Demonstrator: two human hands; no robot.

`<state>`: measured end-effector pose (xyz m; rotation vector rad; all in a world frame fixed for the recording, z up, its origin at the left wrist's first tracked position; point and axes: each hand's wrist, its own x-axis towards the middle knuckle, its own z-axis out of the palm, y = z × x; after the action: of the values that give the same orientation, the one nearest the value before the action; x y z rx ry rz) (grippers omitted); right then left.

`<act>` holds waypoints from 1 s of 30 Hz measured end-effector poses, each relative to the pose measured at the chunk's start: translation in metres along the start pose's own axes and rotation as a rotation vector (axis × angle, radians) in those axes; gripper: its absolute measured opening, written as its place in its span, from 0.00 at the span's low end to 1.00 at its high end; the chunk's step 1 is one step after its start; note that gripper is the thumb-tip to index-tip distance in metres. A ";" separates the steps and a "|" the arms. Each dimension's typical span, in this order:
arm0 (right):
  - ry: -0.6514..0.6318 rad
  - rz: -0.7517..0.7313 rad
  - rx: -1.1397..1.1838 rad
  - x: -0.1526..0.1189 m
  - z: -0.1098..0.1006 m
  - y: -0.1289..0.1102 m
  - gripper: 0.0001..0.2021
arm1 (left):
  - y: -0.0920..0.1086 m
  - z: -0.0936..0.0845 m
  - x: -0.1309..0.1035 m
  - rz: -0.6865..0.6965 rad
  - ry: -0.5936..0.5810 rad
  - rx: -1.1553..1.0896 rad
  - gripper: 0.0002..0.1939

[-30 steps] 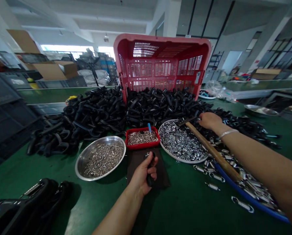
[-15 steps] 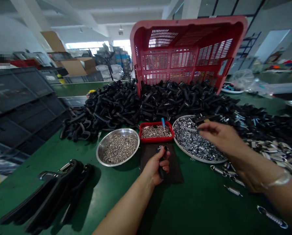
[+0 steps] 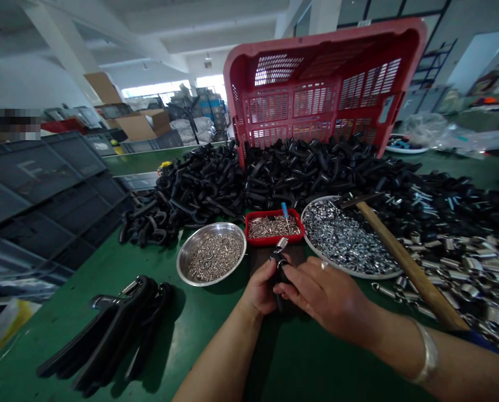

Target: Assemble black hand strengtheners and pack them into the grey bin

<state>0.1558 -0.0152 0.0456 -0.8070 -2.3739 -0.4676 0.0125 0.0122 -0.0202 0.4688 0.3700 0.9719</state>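
Observation:
My left hand (image 3: 261,287) is wrapped round a black handle (image 3: 281,273) above a dark pad (image 3: 258,258) on the green table. A metal spring (image 3: 281,244) stands up from the top of that handle. My right hand (image 3: 320,287) is closed at the same piece, its fingers against the upper end; whether they pinch a small part is hidden. Behind the hands lies a red tray (image 3: 274,241) of small metal pins, with a blue-handled tool (image 3: 285,211) in it.
A steel bowl (image 3: 183,268) of small parts is left of the tray. At right are a white plate (image 3: 358,273) of metal rings, a hammer (image 3: 412,268) and loose springs (image 3: 471,273). Black handles (image 3: 107,329) lie front left; a red crate (image 3: 291,106) stands behind a black heap.
My right hand has moved left from above the plate to the handle in my left hand. The spring now shows at its top, and the hammer is uncovered. The view has shifted slightly.

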 end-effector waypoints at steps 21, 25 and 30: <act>0.180 0.341 0.181 -0.012 0.023 0.000 0.09 | 0.002 0.003 0.001 0.106 0.049 0.306 0.23; -0.017 0.487 0.353 -0.015 0.031 0.016 0.10 | -0.003 0.005 0.008 0.124 0.163 0.388 0.20; -0.327 0.797 0.646 -0.017 0.041 0.026 0.24 | -0.003 0.011 0.008 0.154 0.269 0.617 0.19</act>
<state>0.1660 0.0171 0.0067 -1.4421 -2.0167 0.7573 0.0244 0.0157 -0.0132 0.9386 0.8983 1.0664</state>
